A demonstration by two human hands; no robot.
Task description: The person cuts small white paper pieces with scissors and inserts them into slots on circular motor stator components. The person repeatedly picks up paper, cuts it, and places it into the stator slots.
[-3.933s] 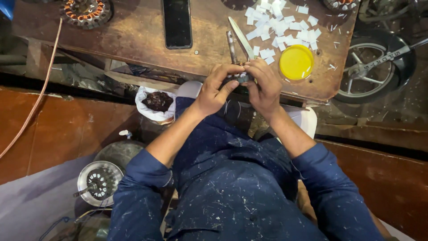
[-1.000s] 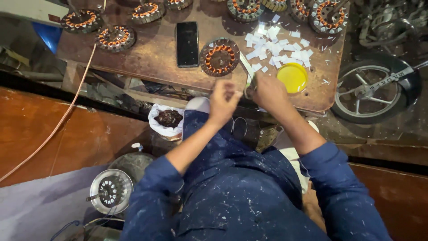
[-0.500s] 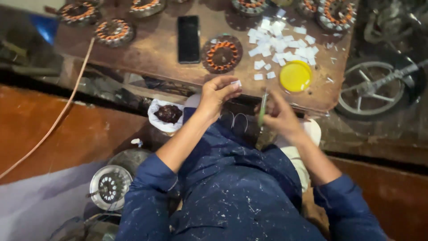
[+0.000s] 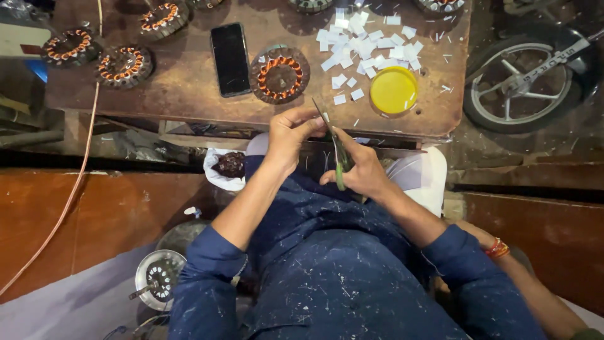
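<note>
My right hand grips green-handled scissors, blades pointing up and away toward the table edge. My left hand pinches a small white paper piece right at the blades. Both hands hover over my lap, just in front of the wooden table. A heap of cut white paper pieces lies on the table beside a yellow round lid. A stator with copper windings sits just beyond my left hand.
A black phone lies left of the stator, with more wound stators further left. A spoked wheel stands to the right. A white bag of dark scraps hangs below the table. Another person's arm reaches in at bottom right.
My right hand has drawn the scissors back from the table edge toward my lap. My left hand has come down to meet the blades with the paper piece.
</note>
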